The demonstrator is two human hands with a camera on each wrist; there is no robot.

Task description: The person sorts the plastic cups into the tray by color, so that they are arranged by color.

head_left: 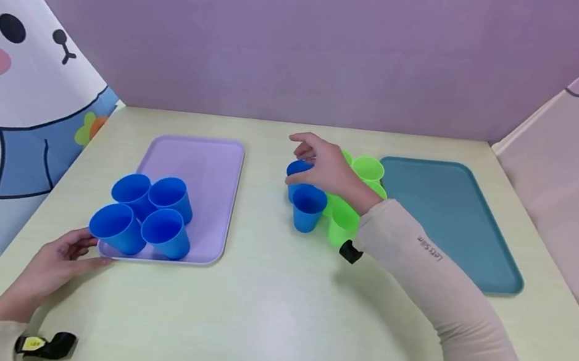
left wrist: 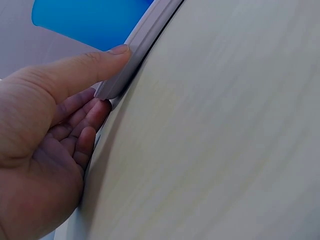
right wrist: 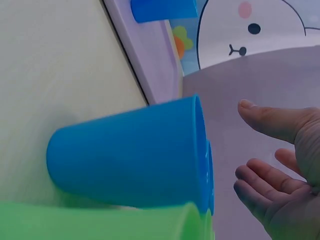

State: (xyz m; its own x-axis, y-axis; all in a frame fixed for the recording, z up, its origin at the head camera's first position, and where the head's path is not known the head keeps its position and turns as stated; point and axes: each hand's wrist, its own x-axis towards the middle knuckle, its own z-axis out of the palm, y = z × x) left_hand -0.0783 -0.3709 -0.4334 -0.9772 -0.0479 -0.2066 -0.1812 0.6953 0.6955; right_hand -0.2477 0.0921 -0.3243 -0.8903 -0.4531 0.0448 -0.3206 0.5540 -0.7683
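Note:
My left hand (head_left: 55, 264) holds the near left corner of the lilac tray (head_left: 215, 194); in the left wrist view its thumb (left wrist: 100, 67) lies on the rim and the other fingers curl by the corner. Several blue cups (head_left: 166, 234) stand upright on that tray, bunched at its near left side. Over two more blue cups (head_left: 307, 211) on the table hovers my right hand (head_left: 327, 167), fingers spread and holding nothing. The right wrist view shows a gap between this hand and the rim of the blue cup (right wrist: 125, 155).
Several green cups (head_left: 342, 226) stand right beside the two blue ones, partly hidden under my right wrist. Beyond them, a teal tray (head_left: 446, 222) lies on the right of the pale table (head_left: 245, 324). A purple wall (head_left: 310, 40) rises behind the table.

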